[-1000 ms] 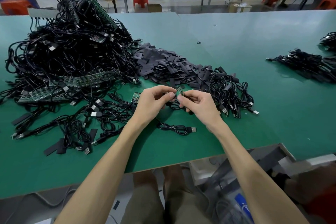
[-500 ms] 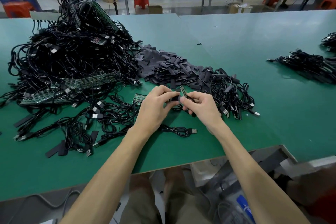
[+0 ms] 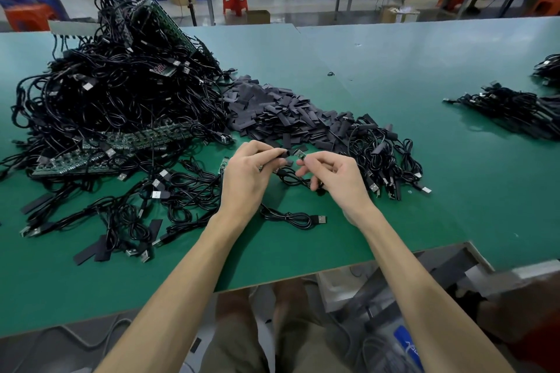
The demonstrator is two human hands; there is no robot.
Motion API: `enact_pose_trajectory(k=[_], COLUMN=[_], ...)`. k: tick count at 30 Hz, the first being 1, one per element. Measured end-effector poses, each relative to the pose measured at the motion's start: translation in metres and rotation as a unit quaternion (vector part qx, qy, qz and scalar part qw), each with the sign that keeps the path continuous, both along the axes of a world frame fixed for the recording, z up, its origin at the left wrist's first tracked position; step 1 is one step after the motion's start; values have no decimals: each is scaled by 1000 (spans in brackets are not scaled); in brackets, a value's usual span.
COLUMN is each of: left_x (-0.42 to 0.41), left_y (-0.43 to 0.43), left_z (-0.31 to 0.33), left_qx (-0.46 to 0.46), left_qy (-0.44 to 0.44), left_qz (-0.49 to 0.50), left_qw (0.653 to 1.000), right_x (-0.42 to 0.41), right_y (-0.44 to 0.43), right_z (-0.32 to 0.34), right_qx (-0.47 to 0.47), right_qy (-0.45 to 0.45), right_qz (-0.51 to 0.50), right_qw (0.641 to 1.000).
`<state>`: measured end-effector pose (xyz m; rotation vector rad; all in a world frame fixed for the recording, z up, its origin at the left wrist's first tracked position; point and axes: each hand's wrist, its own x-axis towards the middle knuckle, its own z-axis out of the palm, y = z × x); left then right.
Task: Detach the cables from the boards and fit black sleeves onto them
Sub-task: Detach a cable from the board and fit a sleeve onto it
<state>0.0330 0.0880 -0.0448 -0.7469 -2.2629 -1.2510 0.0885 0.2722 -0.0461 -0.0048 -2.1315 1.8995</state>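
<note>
My left hand [image 3: 246, 174] pinches a short black sleeve [image 3: 284, 154] between thumb and fingers. My right hand [image 3: 335, 177] pinches the small green board end [image 3: 299, 154] of a black cable [image 3: 292, 178], which loops down under both hands. Sleeve and board end sit a finger's width apart above the green table [image 3: 378, 197]. A heap of loose black sleeves [image 3: 272, 115] lies just behind my hands. A big tangle of black cables with green boards [image 3: 121, 94] fills the left.
A coiled USB cable [image 3: 292, 218] lies near the table's front edge. Sleeved cables [image 3: 385, 157] are piled right of my hands, and more cable bundles [image 3: 512, 109] lie far right. Loose cables and sleeves [image 3: 121, 215] are scattered front left. Another green board [image 3: 224, 163] lies beside my left hand.
My hands have drawn slightly apart. The board end in my right hand, tilted upward before, now points toward the sleeve in my left hand.
</note>
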Motion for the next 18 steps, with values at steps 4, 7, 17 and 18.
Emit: enact_pose_trajectory(k=[4,7,17,18], left_x=[1,2,1,0], left_y=[1,2,5,5], left_z=[2,2,-4,-5], left_qx=[13,18,-56,-66], left_qy=[-5,-3,111,118], left_qz=[-13,-18,23,24], left_qw=[1000,1000,992,990], right_x=[0,0,1,1], right_y=[1,0,0,-1], right_z=[1,1,0,0], right_qx=[-13,-25,-13,-10], right_qy=[2,-1,-7,-9], right_qz=[-19,-13,-1,0], right_qw=[1000,1000,1000,1000])
